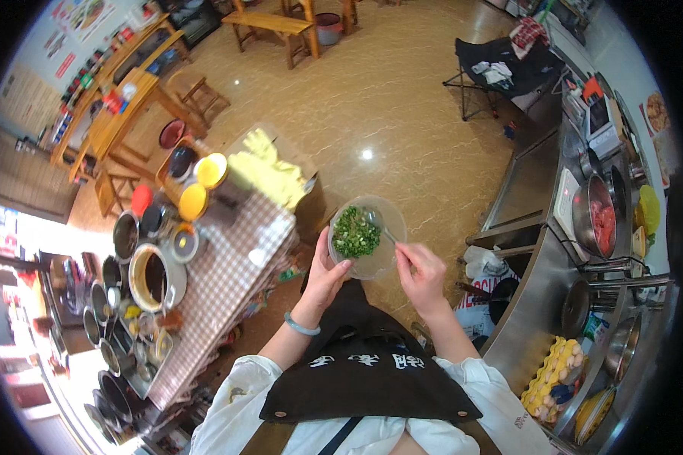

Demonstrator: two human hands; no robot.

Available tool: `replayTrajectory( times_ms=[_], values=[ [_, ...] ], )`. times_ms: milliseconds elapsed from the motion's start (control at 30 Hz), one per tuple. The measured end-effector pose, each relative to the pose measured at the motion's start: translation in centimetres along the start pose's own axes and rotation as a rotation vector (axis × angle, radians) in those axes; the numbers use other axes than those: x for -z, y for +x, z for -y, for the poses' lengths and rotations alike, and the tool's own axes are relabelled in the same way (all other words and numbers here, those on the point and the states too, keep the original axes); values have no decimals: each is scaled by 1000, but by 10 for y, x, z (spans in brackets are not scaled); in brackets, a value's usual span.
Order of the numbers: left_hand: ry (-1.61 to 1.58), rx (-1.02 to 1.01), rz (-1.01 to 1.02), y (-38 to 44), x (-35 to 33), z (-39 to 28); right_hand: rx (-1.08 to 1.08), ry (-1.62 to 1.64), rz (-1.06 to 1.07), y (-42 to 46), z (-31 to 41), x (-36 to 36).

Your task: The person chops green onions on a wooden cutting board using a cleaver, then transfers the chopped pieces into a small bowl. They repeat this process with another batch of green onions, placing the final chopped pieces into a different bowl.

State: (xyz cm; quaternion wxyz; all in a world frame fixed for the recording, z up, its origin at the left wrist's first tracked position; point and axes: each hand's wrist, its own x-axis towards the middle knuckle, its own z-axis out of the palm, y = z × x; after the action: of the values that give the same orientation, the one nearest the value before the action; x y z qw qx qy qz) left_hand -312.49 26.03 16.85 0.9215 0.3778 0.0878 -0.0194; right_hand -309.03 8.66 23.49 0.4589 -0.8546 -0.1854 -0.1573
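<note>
A clear plastic bowl is held over the floor in front of my apron, gripped at its left rim by my left hand. Chopped green onions are heaped against the left side of the bowl, while its right side shows mostly bare plastic. Between the thumb and fingers of my right hand is the handle of a metal spoon. The spoon's head reaches into the bowl at the edge of the greens, and part of it is hard to make out.
At left, a checked-cloth table carries a large white pot and several containers. Yellow gloves lie beyond. The steel counter on the right holds a metal bowl of red meat and an egg tray. A folding chair stands further off.
</note>
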Motion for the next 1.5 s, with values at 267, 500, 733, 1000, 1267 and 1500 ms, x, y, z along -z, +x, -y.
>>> replayTrajectory(
  times_ms=[267, 500, 733, 1000, 1267, 1500],
  values=[
    [3, -30, 167, 237, -63, -13, 109, 14, 233, 188, -128, 12],
    [16, 75, 236, 446, -134, -15, 149, -367, 5, 394, -210, 58],
    [150, 107, 215, 667, -177, 11, -137, -245, 139, 535, -332, 64],
    [73, 149, 151, 900, -242, -12, 84, -127, 160, 779, -481, 68],
    [103, 67, 14, 1153, -271, -29, 81, -82, 248, 1020, -619, 39],
    [-47, 395, 162, 1422, -352, -26, -87, -124, 54, 1223, -748, 71]
  ],
)
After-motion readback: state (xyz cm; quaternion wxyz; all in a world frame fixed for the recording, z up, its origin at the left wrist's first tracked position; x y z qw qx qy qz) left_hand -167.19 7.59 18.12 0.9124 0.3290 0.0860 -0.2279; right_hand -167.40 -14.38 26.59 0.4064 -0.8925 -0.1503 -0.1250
